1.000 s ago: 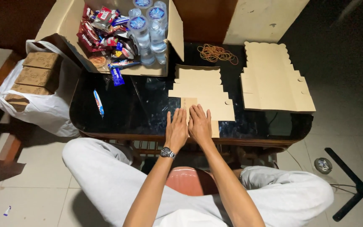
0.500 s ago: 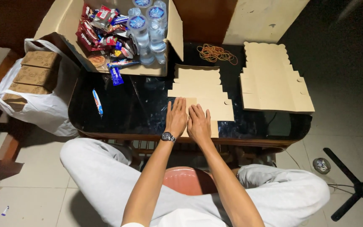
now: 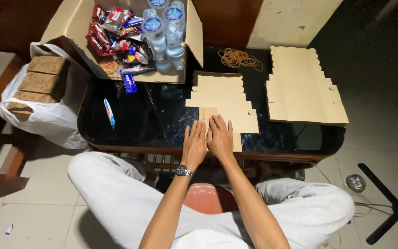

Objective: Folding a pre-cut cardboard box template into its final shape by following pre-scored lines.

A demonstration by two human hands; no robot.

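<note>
My left hand (image 3: 195, 143) and my right hand (image 3: 220, 136) lie flat, side by side, palms down on the near flap of an unfolded tan cardboard box blank (image 3: 220, 99). The blank rests on a black glass table (image 3: 153, 124) in front of me. Fingers of both hands are stretched out and point away from me, pressing the flap down. A wristwatch (image 3: 184, 171) is on my left wrist.
A stack of flat box blanks (image 3: 302, 87) sits at the table's right. Rubber bands (image 3: 239, 58) lie at the back. An open carton (image 3: 130, 37) holds snacks and water bottles. A loose snack bar (image 3: 109, 112) lies left. A white bag of brown boxes (image 3: 40, 99) stands on the floor.
Both hands have stayed pressed on the flap, shifting only slightly along it. The box blank has not moved.
</note>
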